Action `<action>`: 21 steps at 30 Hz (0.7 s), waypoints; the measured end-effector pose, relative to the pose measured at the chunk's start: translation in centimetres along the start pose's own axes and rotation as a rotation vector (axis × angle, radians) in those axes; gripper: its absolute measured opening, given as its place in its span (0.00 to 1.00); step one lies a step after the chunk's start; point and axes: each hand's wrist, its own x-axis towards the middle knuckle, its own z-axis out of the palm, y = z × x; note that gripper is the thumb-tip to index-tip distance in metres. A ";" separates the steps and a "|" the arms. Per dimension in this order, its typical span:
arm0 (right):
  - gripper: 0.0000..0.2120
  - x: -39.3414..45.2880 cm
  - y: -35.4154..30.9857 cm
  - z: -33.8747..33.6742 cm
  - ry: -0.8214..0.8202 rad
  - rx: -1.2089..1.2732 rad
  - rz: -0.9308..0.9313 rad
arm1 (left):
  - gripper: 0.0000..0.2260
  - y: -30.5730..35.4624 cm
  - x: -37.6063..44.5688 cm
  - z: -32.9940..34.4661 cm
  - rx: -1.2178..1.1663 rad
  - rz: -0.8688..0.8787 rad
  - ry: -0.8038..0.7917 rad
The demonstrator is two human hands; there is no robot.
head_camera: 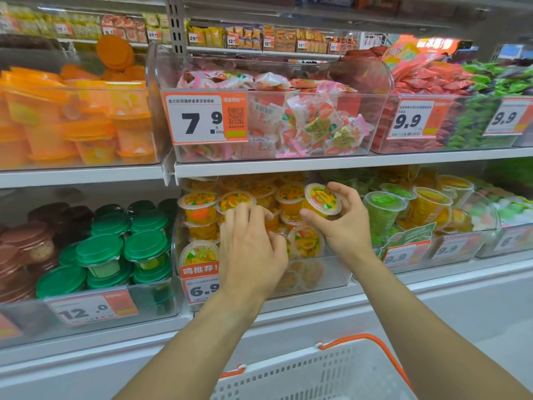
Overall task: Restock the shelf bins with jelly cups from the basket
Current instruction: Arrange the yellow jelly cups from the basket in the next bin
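Green-lidded tubs [115, 249] are stacked in a clear bin at lower left, with brown-lidded tubs [26, 246] just beside them and a 12.0 price tag [86, 310] fixed in front; orange-lidded tubs [72, 122] are piled on the shelf above; pink wrapped sweets [302, 122] are heaped behind a 7.9 price tag [206, 118]; red packets [418, 82] and green packets [490, 105] are seen at upper right.

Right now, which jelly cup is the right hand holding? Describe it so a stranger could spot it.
Find the lower shelf's clear bin tagged 6.9, full of orange jelly cups. The jelly cup sits tilted above its right side in the right hand. It alone is lifted off the pile.
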 end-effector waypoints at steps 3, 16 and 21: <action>0.36 -0.1 0.2 0.1 0.005 -0.011 0.022 | 0.16 -0.5 -0.1 -0.2 0.123 0.057 -0.003; 0.35 0.1 0.9 1.2 0.018 -0.046 0.168 | 0.23 1.4 0.1 0.9 0.168 0.257 -0.170; 0.37 1.2 0.7 1.1 0.055 0.031 0.282 | 0.33 2.1 2.0 2.1 0.313 0.306 -0.445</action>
